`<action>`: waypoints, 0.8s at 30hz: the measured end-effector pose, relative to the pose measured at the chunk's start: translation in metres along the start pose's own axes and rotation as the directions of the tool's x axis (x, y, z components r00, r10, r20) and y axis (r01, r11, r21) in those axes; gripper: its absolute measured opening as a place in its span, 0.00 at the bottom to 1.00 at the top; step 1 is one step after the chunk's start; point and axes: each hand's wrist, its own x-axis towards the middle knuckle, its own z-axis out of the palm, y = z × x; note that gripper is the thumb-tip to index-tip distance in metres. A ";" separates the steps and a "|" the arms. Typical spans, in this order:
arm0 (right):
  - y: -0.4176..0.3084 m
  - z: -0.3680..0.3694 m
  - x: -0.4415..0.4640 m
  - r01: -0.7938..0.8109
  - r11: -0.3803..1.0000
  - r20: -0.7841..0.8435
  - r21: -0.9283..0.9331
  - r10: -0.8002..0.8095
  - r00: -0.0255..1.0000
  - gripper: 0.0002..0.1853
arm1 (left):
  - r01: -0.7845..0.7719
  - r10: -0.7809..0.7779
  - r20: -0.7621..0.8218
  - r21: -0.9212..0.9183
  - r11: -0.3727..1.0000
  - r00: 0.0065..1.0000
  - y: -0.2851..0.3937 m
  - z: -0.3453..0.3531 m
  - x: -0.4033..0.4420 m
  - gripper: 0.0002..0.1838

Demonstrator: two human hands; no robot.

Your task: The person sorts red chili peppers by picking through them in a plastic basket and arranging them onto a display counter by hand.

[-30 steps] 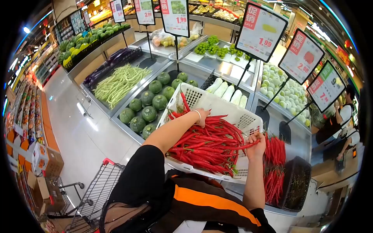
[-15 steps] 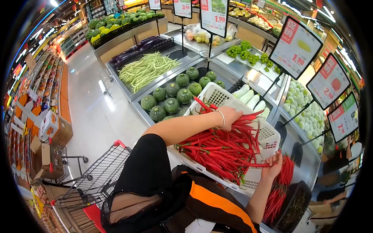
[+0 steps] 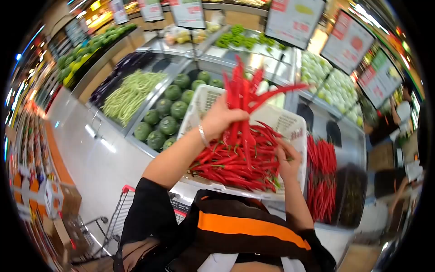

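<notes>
A white plastic crate (image 3: 294,124) filled with long red chili peppers (image 3: 235,165) stands in front of me. My left hand (image 3: 224,120), with a bangle at the wrist, is closed round a bunch of chili peppers (image 3: 238,93) lifted above the crate, their ends spreading up and to the right. Over the right part of the pile is my right hand (image 3: 290,158), its fingers curled together by the peppers. A small greenish bit shows at its fingertips, too blurred to name.
Red chilies in bundles (image 3: 321,177) and a dark bin (image 3: 351,195) lie right of the crate. Round green squashes (image 3: 167,109), green beans (image 3: 131,93) and eggplants (image 3: 120,72) fill trays to the left. Price signs (image 3: 294,22) stand behind; a shopping cart (image 3: 120,213) is at lower left.
My left hand has risen and turned, lifting a bunch of chili peppers out of the pile. The right hand has moved from the crate's right edge to over the pile. The view has shifted.
</notes>
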 end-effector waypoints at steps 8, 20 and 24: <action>-0.056 0.022 0.009 0.455 0.859 0.226 -0.234 -0.408 0.885 0.29 | 0.283 -0.275 0.077 -0.392 0.876 0.958 -0.023 0.007 0.012 0.16; -0.032 0.033 0.009 0.667 0.659 0.453 -0.348 -0.505 0.735 0.19 | 0.358 -0.417 0.029 -0.570 0.740 0.908 -0.057 0.000 0.019 0.12; -0.054 0.040 0.004 0.684 0.661 0.371 -0.308 -0.578 0.726 0.11 | 0.334 -0.368 0.053 -0.551 0.765 0.928 -0.066 -0.002 0.016 0.12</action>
